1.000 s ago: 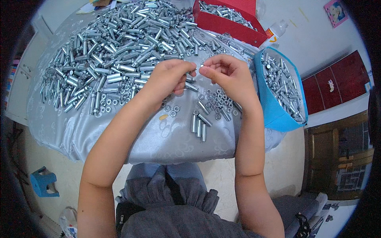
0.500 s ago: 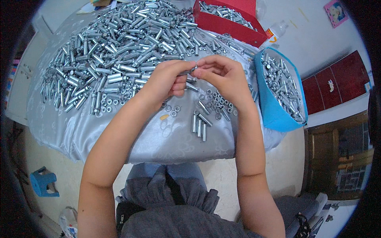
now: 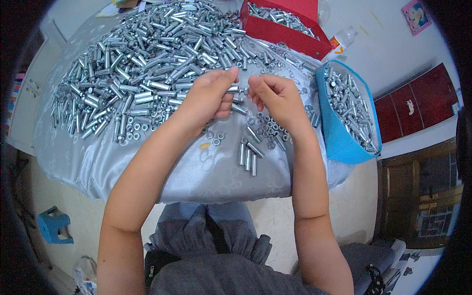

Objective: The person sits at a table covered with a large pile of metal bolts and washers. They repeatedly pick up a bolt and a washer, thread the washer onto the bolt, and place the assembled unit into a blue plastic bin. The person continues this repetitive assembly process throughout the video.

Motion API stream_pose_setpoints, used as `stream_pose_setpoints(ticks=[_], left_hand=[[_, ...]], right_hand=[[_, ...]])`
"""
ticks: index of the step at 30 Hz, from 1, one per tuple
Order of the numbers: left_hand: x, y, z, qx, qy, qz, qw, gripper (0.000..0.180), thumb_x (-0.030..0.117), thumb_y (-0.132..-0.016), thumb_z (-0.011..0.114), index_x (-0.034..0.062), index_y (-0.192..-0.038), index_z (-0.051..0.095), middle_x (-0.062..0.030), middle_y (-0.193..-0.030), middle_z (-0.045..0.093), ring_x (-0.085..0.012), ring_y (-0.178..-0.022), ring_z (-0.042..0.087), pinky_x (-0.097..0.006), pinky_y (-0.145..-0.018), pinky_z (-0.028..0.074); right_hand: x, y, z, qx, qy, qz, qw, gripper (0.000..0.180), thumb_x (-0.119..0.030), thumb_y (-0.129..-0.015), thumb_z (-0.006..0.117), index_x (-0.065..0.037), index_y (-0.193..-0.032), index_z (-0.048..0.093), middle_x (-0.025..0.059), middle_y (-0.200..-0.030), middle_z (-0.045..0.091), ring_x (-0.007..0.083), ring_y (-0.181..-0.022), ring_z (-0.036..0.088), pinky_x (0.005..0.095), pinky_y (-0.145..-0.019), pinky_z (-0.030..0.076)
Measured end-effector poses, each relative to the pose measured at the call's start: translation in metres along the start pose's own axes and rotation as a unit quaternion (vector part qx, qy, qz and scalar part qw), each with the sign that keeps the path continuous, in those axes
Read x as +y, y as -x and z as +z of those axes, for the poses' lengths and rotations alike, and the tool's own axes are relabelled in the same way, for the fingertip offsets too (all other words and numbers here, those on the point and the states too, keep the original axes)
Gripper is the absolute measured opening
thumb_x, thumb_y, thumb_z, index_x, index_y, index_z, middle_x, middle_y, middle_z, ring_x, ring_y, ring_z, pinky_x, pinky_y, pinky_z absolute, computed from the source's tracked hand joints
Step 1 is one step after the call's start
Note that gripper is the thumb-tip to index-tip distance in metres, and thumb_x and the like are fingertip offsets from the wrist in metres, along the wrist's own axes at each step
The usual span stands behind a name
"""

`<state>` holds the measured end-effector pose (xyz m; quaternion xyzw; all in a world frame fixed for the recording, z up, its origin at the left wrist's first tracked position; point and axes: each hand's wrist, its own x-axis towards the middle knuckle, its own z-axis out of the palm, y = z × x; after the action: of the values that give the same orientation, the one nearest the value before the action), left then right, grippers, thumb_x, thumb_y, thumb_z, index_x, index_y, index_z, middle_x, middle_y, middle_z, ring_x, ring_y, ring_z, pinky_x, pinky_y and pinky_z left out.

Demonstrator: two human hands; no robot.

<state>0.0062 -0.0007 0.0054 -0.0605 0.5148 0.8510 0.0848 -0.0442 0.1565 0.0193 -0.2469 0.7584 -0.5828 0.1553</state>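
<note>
My left hand is closed round a silver expansion bolt, its thumb on top and the bolt's end pointing right. At that end sits a small hex nut. My right hand is beside it with fingers curled in and thumb bent. Its fingertips are right at the nut, but whether they grip it is hidden. Below the hands lie loose nuts and several metal sleeves on the grey satin cloth. A big heap of expansion bolts spreads to the left and beyond.
At the right stands a blue fabric bin full of bolts. A red box with more bolts is at the back, next to a clear plastic bottle. On the floor at left is a blue stool.
My right hand has drawn slightly right, away from my left thumb, and its fingers have curled in. The bolt's nut end now shows between the hands. My left hand keeps its hold.
</note>
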Motion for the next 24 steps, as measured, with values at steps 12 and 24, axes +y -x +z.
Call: stream_pose_setpoints(ticks=[12,24], left_hand=[[0.001,-0.001,-0.004,0.009,0.014,-0.014,1.0,0.025,0.034,-0.088,0.048,0.0092,-0.084,0.046,0.0081,-0.052,0.024,-0.004,-0.042,0.022,-0.02,-0.039,0.018],[0.003,-0.001,-0.001,0.016,0.002,-0.015,1.0,0.025,0.034,-0.088,0.046,0.0095,-0.084,0.046,0.0082,-0.051,0.023,-0.004,-0.041,0.021,-0.021,-0.039,0.017]], right_hand=[[0.001,0.001,0.0,-0.013,0.082,-0.145,0.986,0.021,-0.012,-0.072,0.068,-0.004,-0.091,0.061,-0.0008,-0.078,0.053,0.0036,-0.064,0.045,0.0186,-0.055,0.038],[0.005,-0.001,0.007,0.029,0.098,-0.182,0.978,0.017,-0.016,-0.073,0.067,-0.004,-0.084,0.061,-0.0001,-0.068,0.053,0.0052,-0.058,0.046,0.021,-0.051,0.038]])
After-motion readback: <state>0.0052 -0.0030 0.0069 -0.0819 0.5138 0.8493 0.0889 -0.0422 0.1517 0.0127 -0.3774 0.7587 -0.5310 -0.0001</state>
